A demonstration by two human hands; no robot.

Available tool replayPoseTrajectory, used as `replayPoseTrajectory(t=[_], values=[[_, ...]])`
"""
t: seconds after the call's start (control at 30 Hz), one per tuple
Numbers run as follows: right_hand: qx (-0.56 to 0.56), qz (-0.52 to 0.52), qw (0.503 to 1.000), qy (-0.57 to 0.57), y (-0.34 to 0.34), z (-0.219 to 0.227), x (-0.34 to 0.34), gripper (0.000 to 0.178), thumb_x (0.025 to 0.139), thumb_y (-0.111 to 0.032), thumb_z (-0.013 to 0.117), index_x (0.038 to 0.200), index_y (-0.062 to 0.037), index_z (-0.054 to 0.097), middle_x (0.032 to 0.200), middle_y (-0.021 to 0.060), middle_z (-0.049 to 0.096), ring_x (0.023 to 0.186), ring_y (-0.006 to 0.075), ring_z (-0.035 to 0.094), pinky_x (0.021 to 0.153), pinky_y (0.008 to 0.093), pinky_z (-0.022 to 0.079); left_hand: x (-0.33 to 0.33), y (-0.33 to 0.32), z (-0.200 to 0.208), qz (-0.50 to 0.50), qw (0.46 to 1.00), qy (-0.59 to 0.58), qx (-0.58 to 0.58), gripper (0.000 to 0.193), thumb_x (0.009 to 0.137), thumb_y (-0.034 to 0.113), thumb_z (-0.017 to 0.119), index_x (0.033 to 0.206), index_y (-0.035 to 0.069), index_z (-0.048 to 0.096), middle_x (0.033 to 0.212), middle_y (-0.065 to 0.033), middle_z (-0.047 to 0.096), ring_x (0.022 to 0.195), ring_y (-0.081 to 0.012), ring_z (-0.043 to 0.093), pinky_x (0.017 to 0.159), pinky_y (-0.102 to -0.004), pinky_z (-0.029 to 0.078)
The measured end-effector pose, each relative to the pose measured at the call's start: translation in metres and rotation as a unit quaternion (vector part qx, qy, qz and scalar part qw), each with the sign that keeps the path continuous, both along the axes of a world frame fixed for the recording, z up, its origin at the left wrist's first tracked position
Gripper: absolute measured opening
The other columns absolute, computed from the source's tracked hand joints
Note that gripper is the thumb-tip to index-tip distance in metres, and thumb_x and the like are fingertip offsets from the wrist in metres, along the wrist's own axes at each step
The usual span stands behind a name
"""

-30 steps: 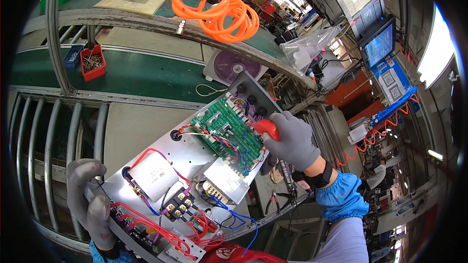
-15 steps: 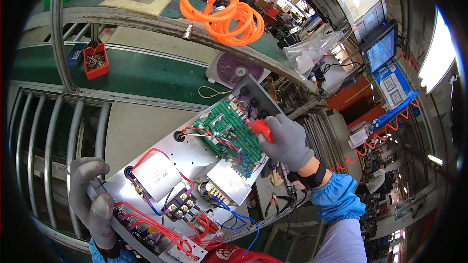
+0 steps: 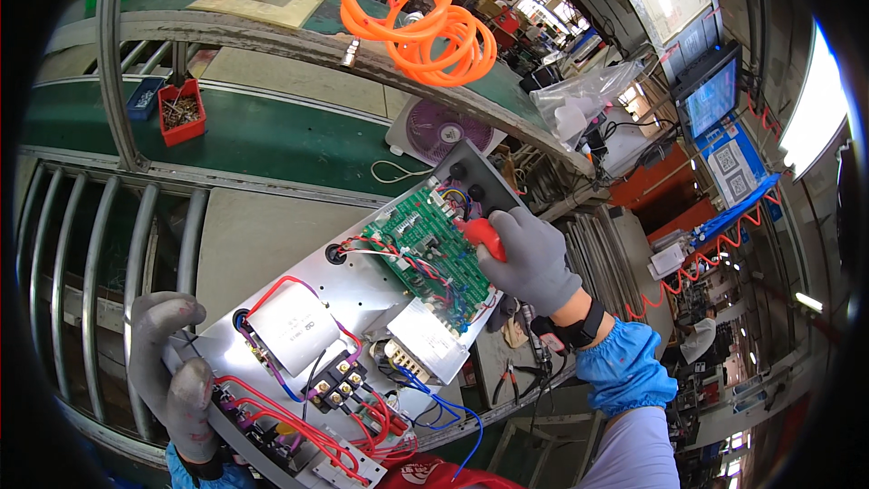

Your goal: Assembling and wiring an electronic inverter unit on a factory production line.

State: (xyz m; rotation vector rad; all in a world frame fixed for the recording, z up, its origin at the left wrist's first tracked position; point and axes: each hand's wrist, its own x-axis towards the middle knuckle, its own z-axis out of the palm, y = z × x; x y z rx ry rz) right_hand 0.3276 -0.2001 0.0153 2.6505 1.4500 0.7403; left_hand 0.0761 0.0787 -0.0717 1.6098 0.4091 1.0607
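Note:
A metal chassis [image 3: 362, 302] lies tilted in front of me, carrying a green circuit board [image 3: 418, 234], a large white cylindrical capacitor [image 3: 294, 326], a black terminal block [image 3: 337, 387], a transformer [image 3: 421, 341] and red and blue wires. My left hand [image 3: 174, 376], in a grey glove, curls its fingers around the chassis's near left corner. Over the board's right edge, my gloved right hand [image 3: 528, 258] is closed around a red-handled tool [image 3: 482, 237]. Its tip is hidden among the board's parts, so I cannot tell its kind.
Metal rollers [image 3: 140, 254] run along the left. Beyond the chassis are a red screw bin [image 3: 184, 113], a blue bin [image 3: 145, 98] and a purple fan [image 3: 444, 131]. A coiled orange air hose [image 3: 425, 32] hangs overhead. Pliers [image 3: 514, 378] lie right of the chassis.
The view has shifted very slightly. Both hands keep their grips, and the red-handled tool stays at nearly the same spot on the board.

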Motion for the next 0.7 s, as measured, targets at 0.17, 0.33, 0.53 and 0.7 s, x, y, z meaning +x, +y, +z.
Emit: replayPoseTrajectory(t=[0.17, 0.33, 0.53, 0.7], values=[[0.004, -0.014, 1.0, -0.002, 0.005, 0.002, 0.002, 0.022, 0.068, -0.018, 0.067, 0.086, -0.01, 0.057, 0.073, 0.0093, 0.051, 0.066, 0.0298, 0.057, 0.055, 0.0408, 0.047, 0.0, 0.0, 0.0, -0.004, 1.0, -0.021, -0.005, 0.054, 0.076, 0.052, 0.058, 0.099, 0.002, 0.06, 0.091, -0.0129, 0.053, 0.084, -0.0223, 0.052, 0.075, -0.037, 0.041], [-0.006, -0.022, 1.0, 0.005, 0.011, 0.006, 0.002, 0.021, 0.068, -0.018, 0.065, 0.085, -0.0105, 0.057, 0.073, 0.0096, 0.052, 0.066, 0.0307, 0.058, 0.054, 0.0417, 0.047, 0.002, -0.003, 0.003, -0.003, 0.999, -0.028, -0.021, 0.051, 0.074, 0.047, 0.058, 0.099, 0.002, 0.06, 0.092, -0.013, 0.053, 0.085, -0.0223, 0.052, 0.075, -0.0367, 0.041], [-0.014, -0.025, 1.0, 0.003, 0.017, 0.007, 0.004, 0.022, 0.069, -0.019, 0.067, 0.083, -0.0093, 0.054, 0.075, 0.011, 0.053, 0.066, 0.0318, 0.058, 0.055, 0.043, 0.047, 0.0, -0.001, 0.003, -0.002, 1.0, -0.018, -0.018, 0.048, 0.07, 0.039, 0.054, 0.1, 0.001, 0.06, 0.093, -0.0139, 0.053, 0.085, -0.0222, 0.051, 0.076, -0.0365, 0.04], [-0.006, -0.015, 1.0, 0.012, 0.017, 0.003, 0.009, 0.022, 0.07, -0.02, 0.068, 0.084, -0.0092, 0.054, 0.074, 0.0111, 0.053, 0.067, 0.0323, 0.058, 0.055, 0.0434, 0.047, 0.001, -0.003, 0.005, 0.001, 0.999, -0.015, -0.037, 0.048, 0.066, 0.036, 0.054, 0.098, 0.001, 0.06, 0.093, -0.0139, 0.053, 0.085, -0.0221, 0.05, 0.075, -0.0363, 0.039]])
